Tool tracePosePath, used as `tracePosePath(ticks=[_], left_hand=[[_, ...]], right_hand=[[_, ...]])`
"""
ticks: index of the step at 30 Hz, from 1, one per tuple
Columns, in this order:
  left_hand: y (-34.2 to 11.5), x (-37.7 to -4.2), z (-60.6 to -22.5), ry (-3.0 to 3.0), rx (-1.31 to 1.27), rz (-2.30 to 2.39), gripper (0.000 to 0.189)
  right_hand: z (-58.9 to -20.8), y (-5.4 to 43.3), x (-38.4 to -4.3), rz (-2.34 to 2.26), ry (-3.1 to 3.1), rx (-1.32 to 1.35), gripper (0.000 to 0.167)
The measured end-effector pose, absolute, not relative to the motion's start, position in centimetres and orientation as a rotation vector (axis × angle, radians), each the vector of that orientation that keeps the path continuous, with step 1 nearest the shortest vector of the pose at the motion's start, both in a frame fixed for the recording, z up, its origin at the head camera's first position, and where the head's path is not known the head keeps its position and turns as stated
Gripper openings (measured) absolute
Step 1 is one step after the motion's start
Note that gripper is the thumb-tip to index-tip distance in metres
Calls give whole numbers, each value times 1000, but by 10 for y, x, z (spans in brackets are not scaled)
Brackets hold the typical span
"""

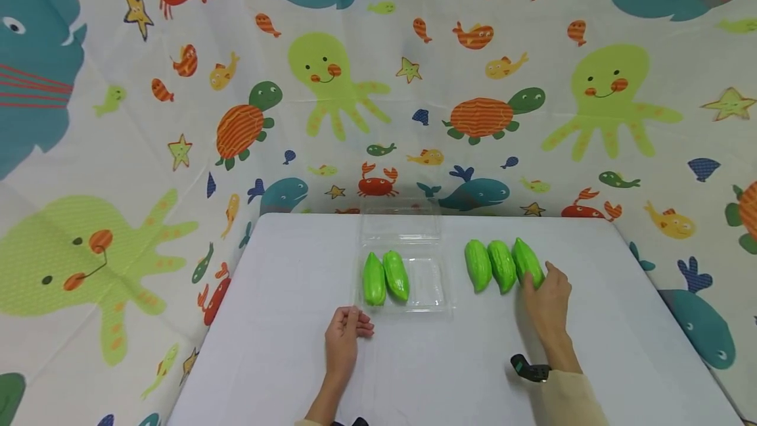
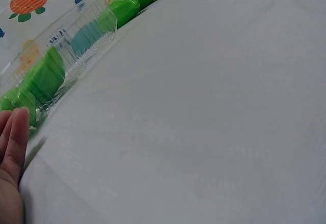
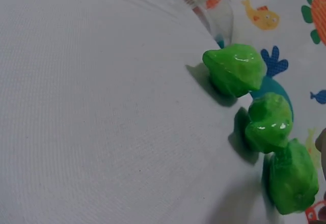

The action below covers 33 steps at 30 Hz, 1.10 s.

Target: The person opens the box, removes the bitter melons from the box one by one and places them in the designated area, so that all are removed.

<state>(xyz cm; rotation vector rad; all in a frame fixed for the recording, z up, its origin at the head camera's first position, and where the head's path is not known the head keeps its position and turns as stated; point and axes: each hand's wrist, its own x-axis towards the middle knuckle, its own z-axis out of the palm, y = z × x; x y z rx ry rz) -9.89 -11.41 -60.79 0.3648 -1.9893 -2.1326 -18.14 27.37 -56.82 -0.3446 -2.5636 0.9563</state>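
In the head view my right hand point(image 1: 547, 298) is at the near end of the rightmost of three green ridged vegetables point(image 1: 528, 261). Its thumb and fingers stand apart around that end. The right wrist view shows a fingertip at the right edge, beside the lowest vegetable point(image 3: 293, 178). My left hand point(image 1: 345, 334) lies by the near left edge of a clear plastic box point(image 1: 427, 284), fingertips close to its rim. Inside the box, on the left, two more green vegetables point(image 1: 374, 280) lie side by side. The left wrist view shows straight fingers point(image 2: 16, 137) near the box corner.
The box's clear lid point(image 1: 401, 225) is folded back toward the far table edge. Two other green vegetables point(image 1: 478, 265) lie in a row between the box and my right hand. A cloth point(image 1: 367, 104) printed with sea animals hangs behind the white table point(image 1: 284, 340).
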Motion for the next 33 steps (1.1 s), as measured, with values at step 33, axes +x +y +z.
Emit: tracePosePath(ticks=[33], left_hand=[[-113, -101, -612, -1975, 387, -2138, 28]], right_hand=[[-541, 248, -181, 900, -2351, -239, 46]])
